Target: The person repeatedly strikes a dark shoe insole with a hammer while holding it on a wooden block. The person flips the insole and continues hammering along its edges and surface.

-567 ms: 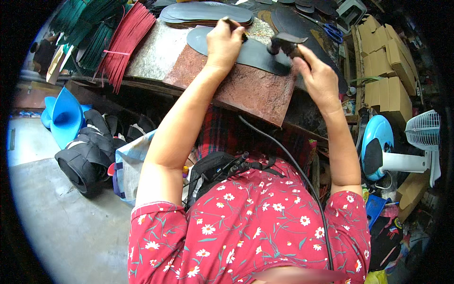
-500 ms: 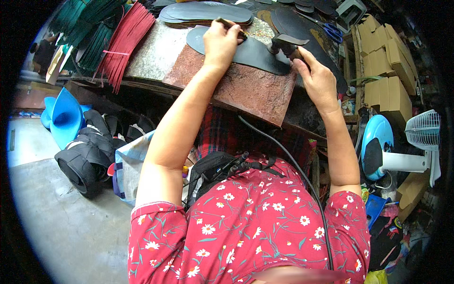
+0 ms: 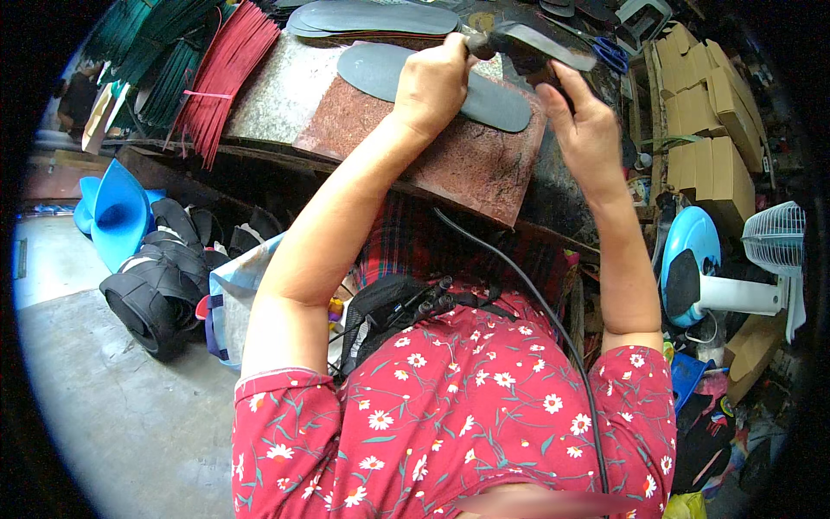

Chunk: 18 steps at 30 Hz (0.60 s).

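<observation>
A flat grey shoe sole lies on a reddish-brown slab on the workbench. My left hand is closed above the middle of the sole, around a short punch-like tool that the fingers now hide. In my right hand is the handle of a hammer. The hammer is raised to the right of my left hand, its round face close to the top of the left fist; I cannot tell whether they touch. Behind the slab rests a stack of grey soles.
Bundles of red strips and green strips sit at the far left. Blue-handled scissors lie far right, near stacked cardboard boxes. A fan stands at the right. Black rolls and blue sheets are on the left.
My left hand has moved right along the sole, and its tool has gone from view. The hammer has lifted off the sole's right end and swung up and back.
</observation>
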Available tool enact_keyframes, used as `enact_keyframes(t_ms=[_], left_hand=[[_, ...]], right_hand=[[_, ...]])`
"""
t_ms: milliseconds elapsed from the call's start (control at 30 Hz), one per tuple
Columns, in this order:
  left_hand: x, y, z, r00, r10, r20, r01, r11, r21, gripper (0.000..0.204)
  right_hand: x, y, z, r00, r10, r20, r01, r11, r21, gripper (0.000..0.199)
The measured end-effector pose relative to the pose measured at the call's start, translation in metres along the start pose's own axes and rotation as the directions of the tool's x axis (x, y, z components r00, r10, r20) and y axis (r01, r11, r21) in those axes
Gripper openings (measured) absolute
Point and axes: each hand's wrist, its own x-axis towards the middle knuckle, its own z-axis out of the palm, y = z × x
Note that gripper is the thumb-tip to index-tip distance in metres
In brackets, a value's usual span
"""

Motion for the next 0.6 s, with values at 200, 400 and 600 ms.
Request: enact_keyframes(t_ms=[200, 400, 600], left_hand=[[0.002, -0.018, 0.004, 0.813, -0.559, 0.165, 0.484, 0.491, -0.725, 0.014], [0.0, -0.016, 0.004, 0.958, -0.272, 0.09, 0.285, 0.869, -0.404, 0.02], [0.001, 0.002, 0.008, 0.985, 0.106, 0.134, -0.116, 0.991, 0.067, 0.02]], right_hand=[[-0.024, 0.045, 0.024, 0.972, 0.227, 0.06, -0.217, 0.966, -0.141, 0.037], [-0.012, 0.014, -0.009, 0.989, 0.147, 0.002, -0.145, 0.975, 0.17, 0.039], [-0.006, 0.007, -0.007, 0.999, 0.042, 0.0, -0.042, 0.998, 0.045, 0.039]])
